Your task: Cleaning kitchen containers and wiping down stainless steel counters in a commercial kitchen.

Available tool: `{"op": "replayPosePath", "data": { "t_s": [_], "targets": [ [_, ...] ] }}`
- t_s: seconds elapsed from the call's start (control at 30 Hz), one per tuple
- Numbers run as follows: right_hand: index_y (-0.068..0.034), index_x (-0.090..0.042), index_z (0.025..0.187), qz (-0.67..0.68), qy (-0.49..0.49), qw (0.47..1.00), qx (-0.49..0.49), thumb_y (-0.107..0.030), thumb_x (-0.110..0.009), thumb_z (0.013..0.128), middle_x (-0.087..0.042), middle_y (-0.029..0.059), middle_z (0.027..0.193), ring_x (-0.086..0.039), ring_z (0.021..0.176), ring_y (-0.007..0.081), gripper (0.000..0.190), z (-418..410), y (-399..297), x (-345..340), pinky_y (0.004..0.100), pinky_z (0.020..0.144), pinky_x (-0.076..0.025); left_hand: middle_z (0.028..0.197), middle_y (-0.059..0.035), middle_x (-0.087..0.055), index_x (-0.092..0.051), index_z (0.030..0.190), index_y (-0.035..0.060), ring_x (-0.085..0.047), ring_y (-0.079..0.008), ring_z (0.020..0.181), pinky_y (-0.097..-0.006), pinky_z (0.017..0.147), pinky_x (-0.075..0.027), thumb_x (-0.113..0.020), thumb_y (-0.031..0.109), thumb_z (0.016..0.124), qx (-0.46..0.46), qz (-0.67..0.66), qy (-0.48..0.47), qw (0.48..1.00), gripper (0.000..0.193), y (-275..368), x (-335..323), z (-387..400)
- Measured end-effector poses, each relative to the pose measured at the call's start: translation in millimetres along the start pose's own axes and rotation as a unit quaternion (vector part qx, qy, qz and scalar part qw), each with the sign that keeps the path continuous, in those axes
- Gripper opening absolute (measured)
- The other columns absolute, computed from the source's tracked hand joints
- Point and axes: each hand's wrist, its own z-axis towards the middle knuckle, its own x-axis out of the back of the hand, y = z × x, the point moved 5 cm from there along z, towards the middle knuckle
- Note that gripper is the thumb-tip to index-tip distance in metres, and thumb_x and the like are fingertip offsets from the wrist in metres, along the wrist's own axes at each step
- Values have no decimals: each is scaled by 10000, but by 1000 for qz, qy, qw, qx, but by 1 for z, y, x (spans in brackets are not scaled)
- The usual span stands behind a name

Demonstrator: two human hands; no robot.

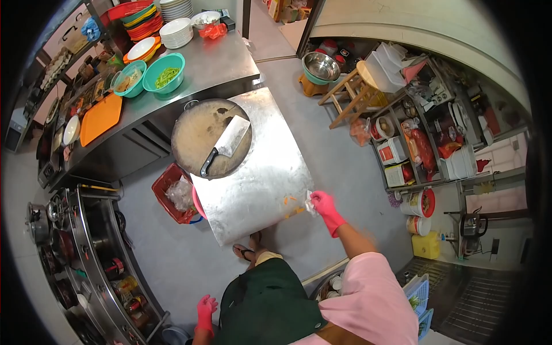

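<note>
My right hand (324,208), in a pink rubber glove, grips a crumpled white cloth or paper wipe (310,204) at the right edge of the metal-topped table (258,194). Just left of it, orange food scraps (295,211) lie near the table's corner. My left hand (207,307), gloved in the same pink, hangs beside my dark green apron (267,302); it holds nothing and its fingers are loosely apart. On the table's far part sits a round wooden chopping block (194,133). A cleaver (232,137) with a black handle rests flat across it.
Left of the table, a red bin (166,183) with plastic bags stands on the floor. Beyond is a steel counter (215,64) with green bowls (164,73) and an orange tray (101,119). A wooden stool (351,95) and loaded shelves (414,142) stand at right.
</note>
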Motion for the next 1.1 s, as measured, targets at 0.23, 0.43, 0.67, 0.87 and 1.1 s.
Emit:
{"op": "replayPosePath", "data": {
  "t_s": [0.23,0.43,0.67,0.87,1.1],
  "targets": [
    [-49,-608,804,-14,253,967,-1,-59,-611,684,-602,63,693,-570,568,136,121,-34,-4,-61,282,541,-475,1014,-129,-586,-407,1209,32,-611,-207,741,-295,583,-499,-505,125,832,-20,5,-5,1000,401,35,-18,1],
    [-42,-605,821,-147,371,917,7,-61,-609,697,-601,72,720,-584,604,153,125,-40,-28,-79,288,567,-486,1036,-152,-578,-409,1209,47,-611,-210,737,-293,575,-497,-493,94,831,-17,41,-8,999,390,25,-11,3],
    [-20,-575,892,410,180,889,-96,-48,-570,747,-593,74,735,-591,623,142,148,-28,-15,-49,254,520,-495,1043,-168,-573,-409,1201,60,-612,-228,736,-316,567,-499,-483,73,829,14,9,-4,1000,379,-2,10,9],
    [-50,-584,868,282,171,938,-110,-39,-576,720,-588,24,689,-553,556,97,149,-41,15,-43,209,443,-429,1040,-162,-575,-416,1197,64,-613,-224,753,-318,583,-503,-486,93,832,-6,21,-9,1000,372,8,-2,0],
    [-59,-578,818,85,268,959,21,-60,-592,708,-560,33,647,-528,509,123,111,-60,-6,-91,251,455,-419,1033,-154,-580,-412,1207,56,-615,-215,762,-315,592,-507,-493,109,837,-4,33,0,999,383,15,1,0]
  ]
}}
